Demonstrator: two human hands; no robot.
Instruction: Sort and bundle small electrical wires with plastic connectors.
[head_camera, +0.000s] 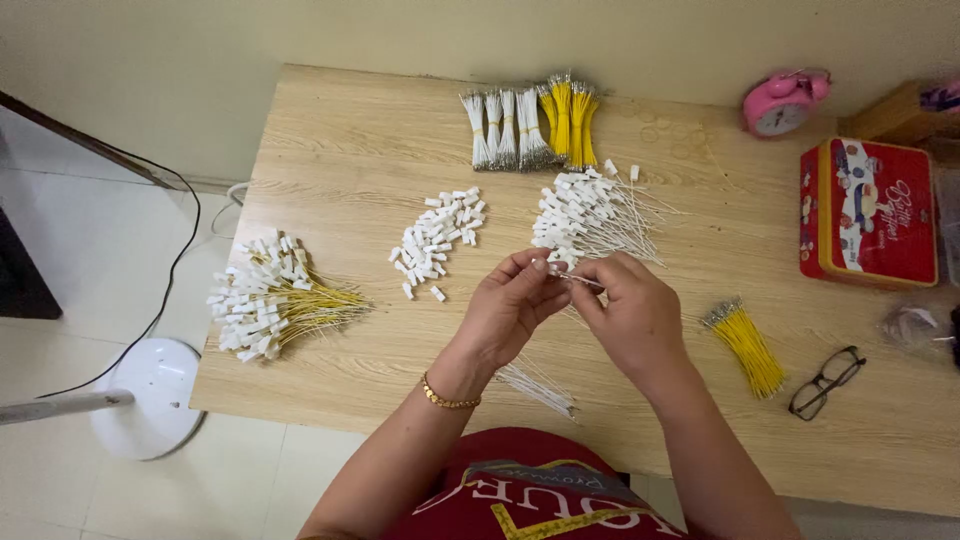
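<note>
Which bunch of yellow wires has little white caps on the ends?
The spread pile of yellow wires at the wooden table's left edge. Its ends carry white plastic caps; the bundles at the back and by the black glasses are bare.

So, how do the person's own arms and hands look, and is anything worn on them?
Both forearms are bare, with no sleeves showing. The left hand has a thin gold-coloured bracelet of small links around its wrist. The right hand shows no bracelet, watch or glove. I cannot make out any rings on the fingers. At the bottom edge there is a dark red shirt with a print.
</note>
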